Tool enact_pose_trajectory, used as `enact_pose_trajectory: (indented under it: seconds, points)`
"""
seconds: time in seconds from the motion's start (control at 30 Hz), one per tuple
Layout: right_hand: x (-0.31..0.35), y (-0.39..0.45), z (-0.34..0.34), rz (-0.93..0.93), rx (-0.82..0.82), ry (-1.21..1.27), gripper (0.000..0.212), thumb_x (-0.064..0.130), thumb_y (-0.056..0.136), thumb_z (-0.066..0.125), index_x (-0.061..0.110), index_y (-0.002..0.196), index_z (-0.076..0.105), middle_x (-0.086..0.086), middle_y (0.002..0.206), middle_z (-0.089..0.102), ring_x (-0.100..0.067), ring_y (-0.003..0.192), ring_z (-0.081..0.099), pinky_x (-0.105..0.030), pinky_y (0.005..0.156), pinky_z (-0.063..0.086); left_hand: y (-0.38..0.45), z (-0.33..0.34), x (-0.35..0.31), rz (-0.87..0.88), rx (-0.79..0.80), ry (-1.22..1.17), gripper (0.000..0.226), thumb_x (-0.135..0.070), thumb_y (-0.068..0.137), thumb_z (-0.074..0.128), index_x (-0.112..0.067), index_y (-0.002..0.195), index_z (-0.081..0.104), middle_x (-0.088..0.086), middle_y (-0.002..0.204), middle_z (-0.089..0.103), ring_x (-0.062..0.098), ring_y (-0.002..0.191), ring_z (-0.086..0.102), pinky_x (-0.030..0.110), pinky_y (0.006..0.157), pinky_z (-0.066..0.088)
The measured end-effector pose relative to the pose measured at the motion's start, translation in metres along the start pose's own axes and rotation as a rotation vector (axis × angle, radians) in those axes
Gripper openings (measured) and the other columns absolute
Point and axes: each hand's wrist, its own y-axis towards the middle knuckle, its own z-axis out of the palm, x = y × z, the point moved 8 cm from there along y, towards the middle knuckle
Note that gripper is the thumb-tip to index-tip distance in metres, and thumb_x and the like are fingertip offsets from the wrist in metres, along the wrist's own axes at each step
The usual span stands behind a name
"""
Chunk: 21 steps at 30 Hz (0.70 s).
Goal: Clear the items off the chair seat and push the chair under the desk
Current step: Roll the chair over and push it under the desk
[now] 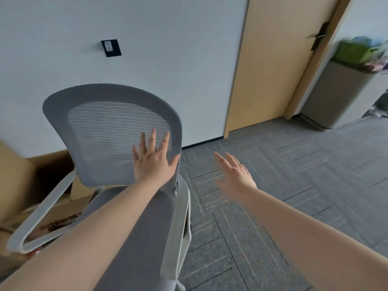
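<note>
A grey office chair with a mesh backrest (117, 131) stands at the near left of the scene, its backrest facing the viewer from the far side of the padded grey seat (144, 234). The visible part of the seat carries no items. Light grey looped armrests flank the seat; the left armrest (39, 215) and the right armrest (178, 234) are both visible.

The left hand (153, 160) lies flat and spread against the lower right area of the mesh backrest, fingers extended, thumb at the frame edge; it grips nothing. The right hand (235, 173) hovers open to the right of the chair, above the dark grey patterned carpet floor (294, 185), fingers extended, empty and clear of the chair.

Brown cardboard boxes (25, 175) sit to the left, beyond the chair. A pale wall with a black wall plate (111, 47) stands at the far side. A light wooden door (279, 59) is at the far right.
</note>
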Motion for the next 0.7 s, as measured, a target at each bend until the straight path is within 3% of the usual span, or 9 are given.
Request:
enact_pose_trajectory:
  seconds: [0.4,0.57,0.7]
  points:
    - [0.037,0.195,-0.056,-0.221,0.001,-0.004,0.08,0.022,0.093,0.051,0.043,0.149,-0.002,0.002,0.162,0.004,-0.018,0.149,0.005,-0.041,0.12,0.012,0.148,-0.04,0.023,-0.205,-0.158,-0.084,0.076,-0.07,0.084,0.034,-0.036,0.148,0.011,0.001,0.161,-0.003,0.031,0.147,-0.008,0.06,0.114,0.01]
    - [0.079,0.28,-0.048,-0.415,0.084,0.015,0.081,0.022,0.093,0.05,0.043,0.148,-0.006,0.001,0.162,0.003,-0.017,0.149,0.003,-0.04,0.12,0.015,0.174,-0.045,0.039,-0.373,-0.119,-0.011,0.075,-0.077,0.08,0.027,-0.036,0.143,0.029,-0.004,0.161,-0.001,0.028,0.147,-0.014,0.058,0.116,0.008]
    - [0.126,0.325,-0.042,-0.634,0.189,0.012,0.081,0.023,0.094,0.051,0.042,0.148,-0.007,0.001,0.162,0.002,-0.017,0.149,0.003,-0.04,0.12,0.015,0.186,-0.05,0.05,-0.57,-0.047,0.025,0.066,-0.07,0.082,0.037,-0.035,0.137,0.038,-0.003,0.161,0.002,0.028,0.147,-0.011,0.054,0.118,0.01]
